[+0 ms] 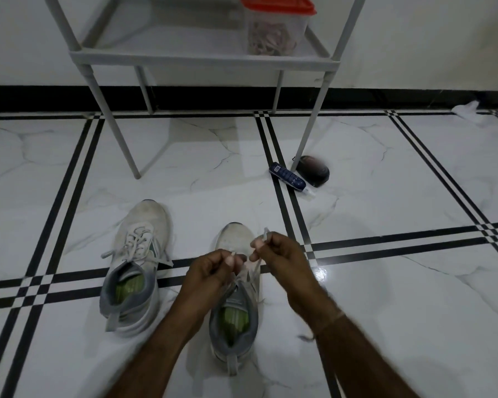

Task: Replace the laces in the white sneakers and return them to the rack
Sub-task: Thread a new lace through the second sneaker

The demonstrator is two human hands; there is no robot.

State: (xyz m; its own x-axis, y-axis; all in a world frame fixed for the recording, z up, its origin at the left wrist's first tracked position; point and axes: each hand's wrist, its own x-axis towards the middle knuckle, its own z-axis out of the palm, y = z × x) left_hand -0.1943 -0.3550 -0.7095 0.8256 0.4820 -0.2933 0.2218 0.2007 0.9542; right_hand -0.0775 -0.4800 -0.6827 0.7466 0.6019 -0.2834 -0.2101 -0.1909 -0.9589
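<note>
Nearest, the left hand (213, 268) and right hand (282, 258) sit close together, each pinching an end of the white lace (252, 270) above the right-hand sneaker (236, 300), whose lacing looks nearly finished. Just left, the other sneaker (138, 268) is laced with loose ends; both are on the floor, not yet on the far rack (202, 60). The label on the blue bottle (289, 178) by the rack leg is unreadable.

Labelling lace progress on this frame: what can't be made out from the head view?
Head view only:
- sneaker eyelets: covered by left hand and right hand.
- lace: thin, pinched by both hands; old or new unclear.
- rack upper part: cut off by top edge.
- container contents: blurred behind cloudy plastic.
- blue tube label: too small to read.
</note>
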